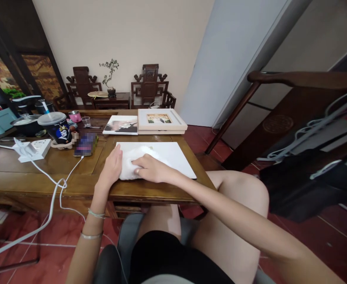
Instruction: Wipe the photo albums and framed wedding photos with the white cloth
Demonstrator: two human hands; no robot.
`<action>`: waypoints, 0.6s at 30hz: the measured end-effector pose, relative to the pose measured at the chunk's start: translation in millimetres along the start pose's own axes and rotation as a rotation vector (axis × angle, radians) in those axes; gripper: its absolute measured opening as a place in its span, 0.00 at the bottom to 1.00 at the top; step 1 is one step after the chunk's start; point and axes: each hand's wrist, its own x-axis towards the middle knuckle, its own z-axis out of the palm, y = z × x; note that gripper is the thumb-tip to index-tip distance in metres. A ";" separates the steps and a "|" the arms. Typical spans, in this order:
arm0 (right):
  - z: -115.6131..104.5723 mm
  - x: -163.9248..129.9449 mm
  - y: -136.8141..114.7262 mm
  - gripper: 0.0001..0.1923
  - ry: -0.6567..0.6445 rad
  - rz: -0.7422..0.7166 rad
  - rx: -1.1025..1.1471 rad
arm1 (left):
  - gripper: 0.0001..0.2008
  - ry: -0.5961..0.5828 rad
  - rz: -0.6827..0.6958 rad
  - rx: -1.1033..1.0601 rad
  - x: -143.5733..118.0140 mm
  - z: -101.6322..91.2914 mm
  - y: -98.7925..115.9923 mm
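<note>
While right hand (154,168) touches fluffy cloth (127,159), lidded cup (62,132) holds straw (46,107).

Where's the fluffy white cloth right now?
In the head view, the fluffy white cloth is just left of the middle, on the white board, with the right hand on top of it and the left hand at its left edge.

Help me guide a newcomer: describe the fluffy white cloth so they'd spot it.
On the wooden table, at its right end, lies a white panel. The fluffy white cloth sits on its left part, under the right hand; unlike the smooth panel, it looks furry.
</note>
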 end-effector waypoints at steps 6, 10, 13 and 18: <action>-21.9 -2.1 32.1 0.10 0.047 0.155 -0.031 | 0.21 -0.156 0.095 0.191 -0.6 6.7 -10.0; -17.7 42.3 52.8 0.12 0.148 0.275 -0.115 | 0.19 -0.161 0.106 0.237 -0.1 7.0 -14.7; -12.4 78.3 52.0 0.12 0.173 0.248 -0.123 | 0.19 -0.157 0.111 0.246 0.2 6.1 -14.0; -9.3 107.2 36.6 0.15 0.182 0.165 -0.098 | 0.21 -0.175 0.108 0.253 0.6 4.1 -11.4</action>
